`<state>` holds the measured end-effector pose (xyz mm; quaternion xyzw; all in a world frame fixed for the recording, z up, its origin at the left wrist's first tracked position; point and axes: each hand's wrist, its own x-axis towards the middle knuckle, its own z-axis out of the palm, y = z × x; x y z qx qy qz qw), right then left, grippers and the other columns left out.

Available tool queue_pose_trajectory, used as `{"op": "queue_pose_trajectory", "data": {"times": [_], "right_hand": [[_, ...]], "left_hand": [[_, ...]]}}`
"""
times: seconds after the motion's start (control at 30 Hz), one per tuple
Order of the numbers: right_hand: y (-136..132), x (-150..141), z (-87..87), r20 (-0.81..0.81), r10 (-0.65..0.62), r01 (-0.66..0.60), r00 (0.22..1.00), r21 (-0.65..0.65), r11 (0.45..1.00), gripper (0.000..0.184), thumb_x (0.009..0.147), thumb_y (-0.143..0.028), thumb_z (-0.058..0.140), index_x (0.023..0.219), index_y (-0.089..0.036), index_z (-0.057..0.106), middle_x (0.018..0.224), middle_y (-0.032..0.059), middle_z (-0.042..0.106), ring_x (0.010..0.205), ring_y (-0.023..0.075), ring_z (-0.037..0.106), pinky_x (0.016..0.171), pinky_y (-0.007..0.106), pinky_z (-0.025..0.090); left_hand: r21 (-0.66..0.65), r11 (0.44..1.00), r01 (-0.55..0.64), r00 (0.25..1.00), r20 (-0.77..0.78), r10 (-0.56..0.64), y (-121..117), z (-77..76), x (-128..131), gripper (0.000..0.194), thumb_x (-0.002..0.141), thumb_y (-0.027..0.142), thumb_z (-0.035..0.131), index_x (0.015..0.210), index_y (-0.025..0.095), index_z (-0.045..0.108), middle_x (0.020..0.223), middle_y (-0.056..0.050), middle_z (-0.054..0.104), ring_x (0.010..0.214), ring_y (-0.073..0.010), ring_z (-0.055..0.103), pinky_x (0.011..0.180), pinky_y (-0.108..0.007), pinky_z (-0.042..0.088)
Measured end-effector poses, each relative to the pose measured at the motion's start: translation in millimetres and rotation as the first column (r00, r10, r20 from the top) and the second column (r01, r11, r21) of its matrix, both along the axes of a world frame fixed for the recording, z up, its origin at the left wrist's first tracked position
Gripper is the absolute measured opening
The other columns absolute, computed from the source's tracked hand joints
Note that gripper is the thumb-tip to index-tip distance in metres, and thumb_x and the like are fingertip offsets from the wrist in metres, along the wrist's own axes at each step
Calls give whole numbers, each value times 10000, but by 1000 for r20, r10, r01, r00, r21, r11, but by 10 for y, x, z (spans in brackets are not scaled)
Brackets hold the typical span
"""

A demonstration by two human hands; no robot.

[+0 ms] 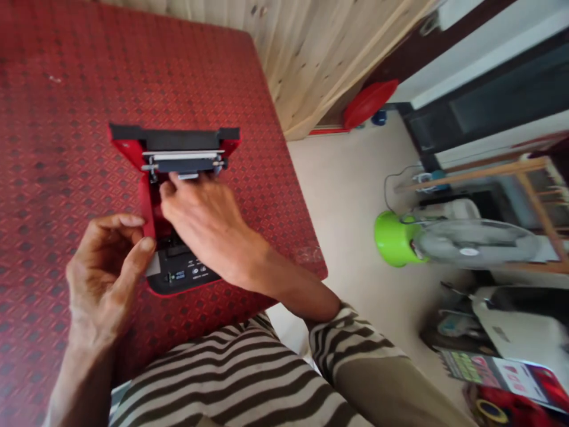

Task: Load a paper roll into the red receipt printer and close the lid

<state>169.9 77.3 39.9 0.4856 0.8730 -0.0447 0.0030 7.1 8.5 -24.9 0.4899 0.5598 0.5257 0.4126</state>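
Note:
A small red and black printer (150, 204), of the label or receipt kind, sits on the red patterned table with its lid (178, 139) raised. Under the lid are a black roller (186, 165) and a pale strip. Thumb and forefinger of my left hand (104, 267) pinch the printer's left side wall near its front corner. My right hand (207, 210) reaches across the button panel (189, 270) into the compartment. Its fingertips lie beneath the roller, largely hidden, near a small whitish piece (187, 175). Whether they grip anything does not show.
The red table (66, 136) has its right edge beyond the printer, with a wooden plank wall (302, 53) behind. On the floor at right are a bright green bucket (393, 240), a clear-covered fan-like object (475, 243), a red basin (368, 104) and a white appliance (520, 326).

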Motion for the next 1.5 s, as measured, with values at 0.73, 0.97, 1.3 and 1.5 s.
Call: {"op": "queue_pose_trajectory", "data": {"times": [0.73,0.97,1.3,1.5], "right_hand": [[-317,615,533,-384,173,-205,907,-43,978,235,1058,-200,594,1272,-155,679,1235,39,740,943,168,730,662,301,593],[-527,1390,152,-918,-244,289,312,-153,945,265,839,-207,875,1073,-241,755,925,-33,644,617,78,497,528,255,400],[-683,1472,-645,-853,-521,206,-13,-512,834,278,865,-307,845,1080,-244,680,928,-37,709,747,104,649,704,253,538],[-81,1285,-775,-859,-420,207,293,-372,905,213,912,-280,751,1101,-234,666,1047,23,759,911,152,717,819,293,596]], "left_hand": [[84,992,-92,995,-36,96,64,-163,-61,346,755,294,907,1084,275,801,833,21,744,687,-79,651,640,-123,559],[104,993,-63,998,-22,66,53,-90,-39,278,811,307,886,1058,226,788,815,14,700,653,-58,602,564,-119,508],[86,996,-11,997,-76,17,78,26,35,597,637,202,939,1202,240,751,975,-9,742,804,-116,671,676,-204,548],[107,989,-103,993,-51,109,143,22,126,528,625,173,902,1128,237,756,1032,-15,738,859,-124,663,761,-257,494]]}}
